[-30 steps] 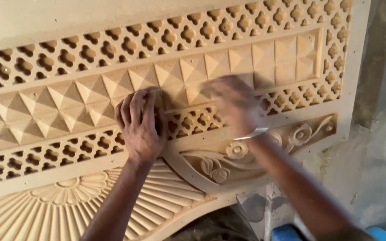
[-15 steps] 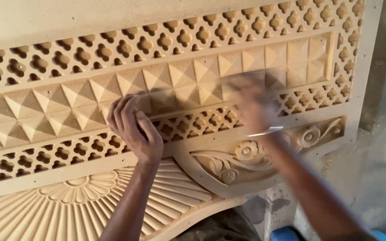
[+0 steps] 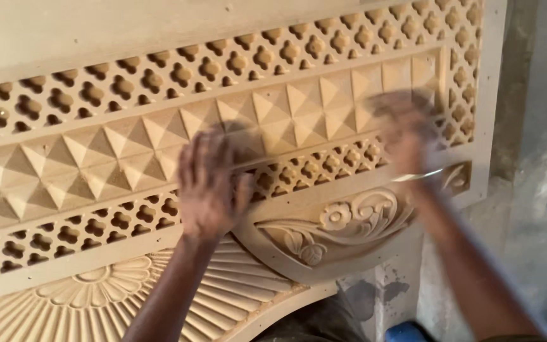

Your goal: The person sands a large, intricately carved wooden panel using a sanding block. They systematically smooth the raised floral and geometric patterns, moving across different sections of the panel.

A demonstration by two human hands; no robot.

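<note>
A large tan carved panel fills the view, with pierced lattice rows, a band of raised pyramids and a flower-and-leaf relief. My left hand lies flat on the panel with its fingers spread, over the edge between the pyramid band and the lower lattice. My right hand is a motion blur at the right end of the pyramid band, touching the surface. A thin bangle circles its wrist. The blur hides whether that hand holds anything.
A fan-shaped sunburst carving sits at the lower left. The panel's plain right border ends against a grey wall. Something blue shows at the bottom edge.
My right hand has swept rightward along the pyramid band and is more blurred. My left hand has stayed pressed on the panel, shifting slightly lower.
</note>
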